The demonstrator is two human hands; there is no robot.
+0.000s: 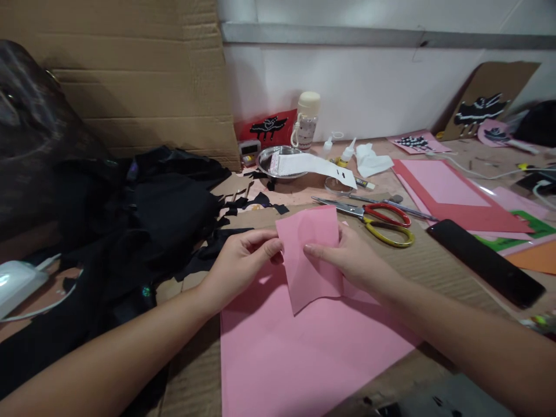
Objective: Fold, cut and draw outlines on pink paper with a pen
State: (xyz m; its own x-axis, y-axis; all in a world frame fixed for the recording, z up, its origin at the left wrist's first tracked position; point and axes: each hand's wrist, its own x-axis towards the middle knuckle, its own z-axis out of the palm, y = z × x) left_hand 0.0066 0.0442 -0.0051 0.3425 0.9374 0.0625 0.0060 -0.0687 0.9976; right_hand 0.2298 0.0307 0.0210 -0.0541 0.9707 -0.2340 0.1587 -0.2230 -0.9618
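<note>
A small piece of pink paper [313,272] is held up above a larger pink sheet [278,359] that lies on brown cardboard. My right hand [354,255] is closed on the small piece's right side, thumb across its front and fingers behind. At its left edge, my left hand [245,260] is closed, thumb and fingertips pinching the paper's border. Just beyond my right hand lie scissors [369,217] with one red and one yellow handle, beside a pen [417,213].
Black fabric [143,202] is heaped on the left, with black scraps nearby. A metal bowl [264,165], glue bottles [348,152] and a cream-lidded bottle [308,116] stand at the back. On the right are a black phone [484,262] and red paper [499,215].
</note>
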